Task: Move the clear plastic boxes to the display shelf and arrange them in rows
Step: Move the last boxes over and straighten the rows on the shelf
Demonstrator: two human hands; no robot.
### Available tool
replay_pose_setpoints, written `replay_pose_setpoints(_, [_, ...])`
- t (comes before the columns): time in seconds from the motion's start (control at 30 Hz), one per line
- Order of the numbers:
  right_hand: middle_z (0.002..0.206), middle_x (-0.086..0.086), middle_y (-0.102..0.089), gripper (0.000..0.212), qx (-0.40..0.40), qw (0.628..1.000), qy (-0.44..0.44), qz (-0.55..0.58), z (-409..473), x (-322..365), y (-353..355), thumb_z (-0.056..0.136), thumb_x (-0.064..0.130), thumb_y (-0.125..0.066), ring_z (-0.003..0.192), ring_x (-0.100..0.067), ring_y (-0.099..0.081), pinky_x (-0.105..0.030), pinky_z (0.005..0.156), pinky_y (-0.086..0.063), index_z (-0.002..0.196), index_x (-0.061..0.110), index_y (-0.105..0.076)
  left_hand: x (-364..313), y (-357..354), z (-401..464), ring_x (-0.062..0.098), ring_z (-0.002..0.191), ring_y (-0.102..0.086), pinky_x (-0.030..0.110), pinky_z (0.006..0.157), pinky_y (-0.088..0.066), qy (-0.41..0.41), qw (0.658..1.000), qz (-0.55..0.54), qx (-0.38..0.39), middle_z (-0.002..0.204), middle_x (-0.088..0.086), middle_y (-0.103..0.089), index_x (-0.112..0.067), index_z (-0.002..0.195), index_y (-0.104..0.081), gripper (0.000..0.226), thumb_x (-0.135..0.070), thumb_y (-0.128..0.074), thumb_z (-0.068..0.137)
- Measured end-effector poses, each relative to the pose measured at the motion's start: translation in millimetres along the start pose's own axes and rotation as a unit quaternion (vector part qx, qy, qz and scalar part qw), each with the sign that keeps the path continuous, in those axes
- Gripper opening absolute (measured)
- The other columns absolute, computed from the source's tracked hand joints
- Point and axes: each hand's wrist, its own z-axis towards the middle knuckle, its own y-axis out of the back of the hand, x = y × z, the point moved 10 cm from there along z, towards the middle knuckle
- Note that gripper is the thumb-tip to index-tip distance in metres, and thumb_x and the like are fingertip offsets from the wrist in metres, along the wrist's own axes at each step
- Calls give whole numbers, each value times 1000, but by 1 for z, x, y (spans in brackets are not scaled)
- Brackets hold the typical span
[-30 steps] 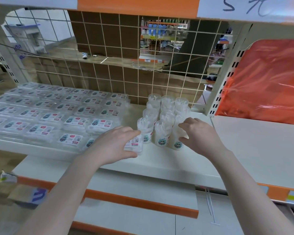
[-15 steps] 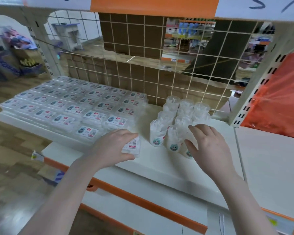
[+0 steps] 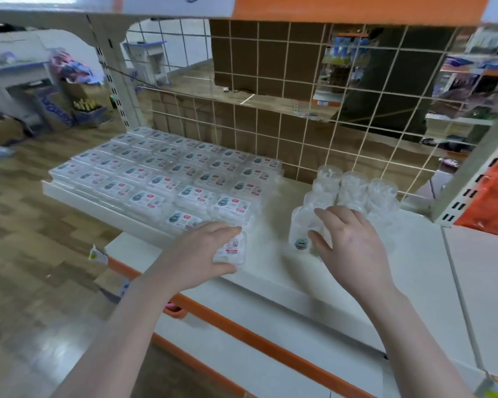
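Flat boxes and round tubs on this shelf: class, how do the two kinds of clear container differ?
The flat boxes are low and rectangular; the round tubs are tall cylinders. The flat boxes carry labels on their lids; a round tub shows its label on its side. The flat boxes fill the shelf on the left in many rows; the round tubs form a small cluster to the right. Both are clear plastic.

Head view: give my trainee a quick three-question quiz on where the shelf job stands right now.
1. True or false: the left hand holds a flat clear box at the front of the display shelf.
2. What does the right hand touch? A) round clear tubs B) wire grid C) orange plastic sheet
3. Fill in: the arranged flat boxes lie to the ____ of the tubs.

Key: 1 true; 2 A; 3 left
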Motion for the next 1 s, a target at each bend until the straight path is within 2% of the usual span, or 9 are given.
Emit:
replay_pose_setpoints(0.2, [91,-17,-66,32,-21,997,-60,-44,8,24,-15,70,9,-78,77,-39,-62,-42,66,-54,99,1,-68,45,6,8,5,139,-20,22,111,-18,-63,998,18,16,152,-14,-24,-33,148,-22,69,-47,-56,89])
replay_pose_setpoints(0.4, [89,-14,-67,28,-42,985,-124,-111,7,54,-17,72,11,-78,75,-36,-61,-34,59,-48,97,2,-69,83,13,24,7,138,-21,25,110,-21,-131,989,43,45,153,-12,-23,-32,149,-18,69,-49,-52,91])
replay_pose_setpoints(0.53, [89,-13,-67,31,-39,980,-152,-123,3,65,-16,71,11,-79,74,-35,-61,-35,61,-49,99,2,-69,94,13,32,9,138,-23,29,111,-26,-152,987,30,51,152,-11,-24,-32,149,-19,70,-50,-53,90])
replay_pose_setpoints(1.0, [83,-13,-67,29,-49,969,-195,-145,-6,79,-10,69,7,-80,71,-36,-61,-38,63,-51,96,3,-70,103,8,32,6,141,-12,24,112,-17,-193,981,5,14,154,-13,-16,-31,149,-21,60,-46,-44,95])
